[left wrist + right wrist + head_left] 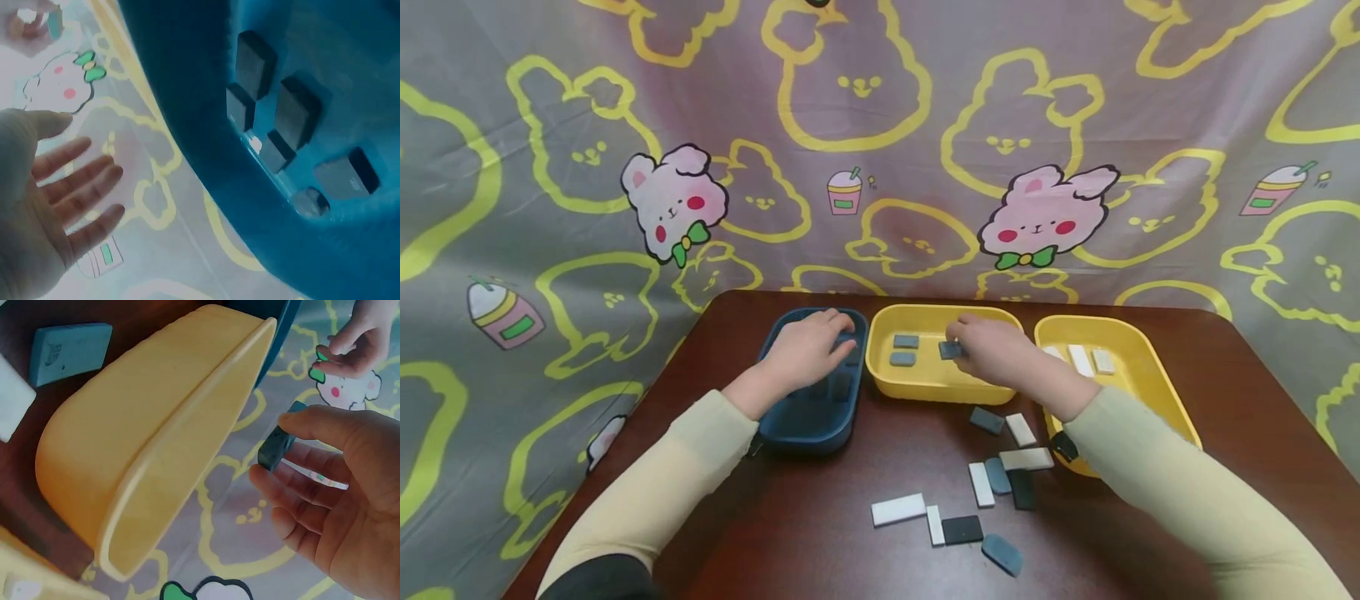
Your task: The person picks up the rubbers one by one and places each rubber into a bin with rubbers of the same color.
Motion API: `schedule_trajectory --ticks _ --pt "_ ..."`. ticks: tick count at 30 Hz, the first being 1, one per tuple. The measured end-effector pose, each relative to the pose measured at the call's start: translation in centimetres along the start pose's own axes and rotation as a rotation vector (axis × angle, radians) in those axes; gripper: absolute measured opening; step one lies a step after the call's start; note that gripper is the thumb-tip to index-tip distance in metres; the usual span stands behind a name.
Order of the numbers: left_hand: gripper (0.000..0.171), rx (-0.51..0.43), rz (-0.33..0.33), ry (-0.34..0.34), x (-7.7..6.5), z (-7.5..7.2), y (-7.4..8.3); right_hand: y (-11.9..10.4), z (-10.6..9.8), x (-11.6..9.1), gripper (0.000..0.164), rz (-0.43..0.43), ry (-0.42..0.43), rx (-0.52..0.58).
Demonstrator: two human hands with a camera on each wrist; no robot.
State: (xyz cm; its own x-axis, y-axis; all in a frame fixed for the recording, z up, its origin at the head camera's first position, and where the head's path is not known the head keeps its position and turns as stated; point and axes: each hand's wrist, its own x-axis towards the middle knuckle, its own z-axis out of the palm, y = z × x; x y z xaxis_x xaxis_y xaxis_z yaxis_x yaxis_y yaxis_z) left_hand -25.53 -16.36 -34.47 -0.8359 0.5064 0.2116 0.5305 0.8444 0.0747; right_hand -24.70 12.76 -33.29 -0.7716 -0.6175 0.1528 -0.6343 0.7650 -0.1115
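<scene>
My right hand (pixel 996 346) pinches a blue-grey eraser (pixel 278 440) between thumb and fingertips, above the middle yellow bin (pixel 940 392). Two more blue-grey erasers lie in that bin, including a flat one (pixel 906 342) toward its left end. Over the dark blue bin (pixel 808 437) hovers my left hand (pixel 805 350), its fingers spread and relaxed. Nothing is in its grasp; the left wrist view shows the palm (pixel 31 212) bare. Several dark erasers (pixel 299 111) lie on the floor of the blue bin.
To the right stands a second yellow bin (pixel 1157 375) with white erasers (pixel 1080 360) inside, partly behind my right forearm. Loose white, black and blue-grey erasers (pixel 1002 554) are scattered on the brown table (pixel 790 533) in front of the bins. A patterned cloth (pixel 880 167) hangs behind.
</scene>
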Motion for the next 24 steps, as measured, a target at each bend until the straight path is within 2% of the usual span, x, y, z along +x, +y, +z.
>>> schedule_trajectory --ticks 6,10,16,20,24 --pt "0.028 0.045 0.175 -0.096 0.8 1.1 0.9 -0.6 1.6 1.9 0.019 0.017 -0.017 0.015" --pt "0.026 0.026 0.250 -0.162 1.1 2.0 1.2 -1.3 3.1 3.4 0.019 0.048 -0.061 0.043" --pt "0.018 -0.018 0.276 -0.228 1.1 2.8 1.5 -1.9 5.3 5.6 0.015 0.132 -0.080 0.120" --pt "0.016 -0.032 0.287 -0.207 1.1 3.2 1.5 -2.0 6.4 6.4 0.017 0.176 -0.098 0.217" --pt "0.015 -0.052 0.275 -0.173 1.0 3.6 1.4 -1.9 7.6 6.9 0.024 0.179 -0.127 0.288"
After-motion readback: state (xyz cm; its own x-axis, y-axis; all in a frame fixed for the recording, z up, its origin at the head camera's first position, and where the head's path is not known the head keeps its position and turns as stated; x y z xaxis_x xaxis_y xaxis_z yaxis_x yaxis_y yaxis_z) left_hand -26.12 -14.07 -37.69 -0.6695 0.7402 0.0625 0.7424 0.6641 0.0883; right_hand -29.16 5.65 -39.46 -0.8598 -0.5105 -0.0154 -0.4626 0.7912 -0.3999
